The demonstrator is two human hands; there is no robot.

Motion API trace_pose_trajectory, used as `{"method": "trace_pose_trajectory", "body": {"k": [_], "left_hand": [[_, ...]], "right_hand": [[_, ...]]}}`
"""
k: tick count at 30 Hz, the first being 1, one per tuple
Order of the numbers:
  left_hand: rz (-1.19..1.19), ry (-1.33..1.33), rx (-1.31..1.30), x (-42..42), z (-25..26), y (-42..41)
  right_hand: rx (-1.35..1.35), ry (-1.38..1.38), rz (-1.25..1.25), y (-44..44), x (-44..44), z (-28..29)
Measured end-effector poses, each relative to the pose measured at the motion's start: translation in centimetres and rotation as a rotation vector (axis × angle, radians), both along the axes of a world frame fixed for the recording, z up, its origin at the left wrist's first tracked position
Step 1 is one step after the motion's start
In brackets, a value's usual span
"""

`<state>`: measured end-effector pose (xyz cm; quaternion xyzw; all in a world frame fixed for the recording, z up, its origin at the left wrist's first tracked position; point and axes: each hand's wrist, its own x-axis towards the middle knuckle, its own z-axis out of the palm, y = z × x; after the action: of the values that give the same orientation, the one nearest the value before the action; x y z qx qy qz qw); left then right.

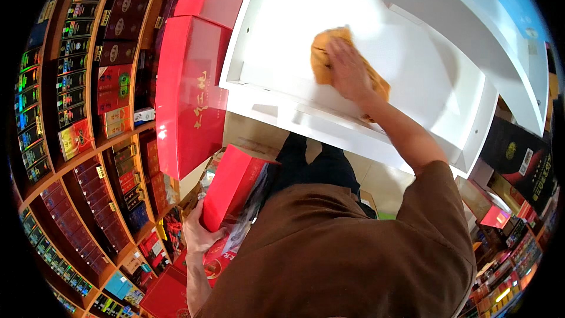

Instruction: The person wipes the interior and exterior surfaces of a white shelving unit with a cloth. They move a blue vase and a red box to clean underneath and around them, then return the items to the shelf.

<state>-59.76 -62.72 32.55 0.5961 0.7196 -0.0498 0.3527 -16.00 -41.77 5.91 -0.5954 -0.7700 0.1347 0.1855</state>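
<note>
My right hand [348, 68] lies flat on an orange-yellow cloth [323, 48], pressing it against the white floor of an open drawer or tray [282, 48]. The cloth is bunched under my palm, with an end showing past my wrist. Low on the left, my left hand [201, 229] grips the end of a red box [227, 181], thumb on one side. The red box is tilted beside my left leg. Clear plastic wrapping [240, 225] shows along its right side.
Large red gift boxes [192, 97] stand against the drawer's left side. Wooden shelves [95, 97] of packaged cartons fill the left. A white panel [446, 22] arches over the drawer's far side. On the right is a black box [514, 159] bearing writing, with more goods below.
</note>
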Motion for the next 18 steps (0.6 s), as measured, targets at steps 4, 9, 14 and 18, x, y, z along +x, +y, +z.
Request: {"method": "trace_pose_trajectory", "body": {"k": [4, 9, 14, 18], "left_hand": [[0.042, 0.008, 0.041, 0.8, 0.2, -0.5], [0.205, 0.034, 0.084, 2.9, -0.5, -4.4], [0.166, 0.028, 0.138, 6.2, -0.1, -5.9], [0.176, -0.023, 0.163, 7.8, -0.5, -7.2]], "right_hand": [[0.178, 0.216, 0.190, 5.3, -9.2, -1.7], [-0.191, 0.344, 0.580, 8.0, -15.4, 1.4], [-0.326, 0.231, 0.672, 8.0, -14.1, 1.6], [-0.479, 0.100, 0.689, 4.7, -8.1, 2.2]]}}
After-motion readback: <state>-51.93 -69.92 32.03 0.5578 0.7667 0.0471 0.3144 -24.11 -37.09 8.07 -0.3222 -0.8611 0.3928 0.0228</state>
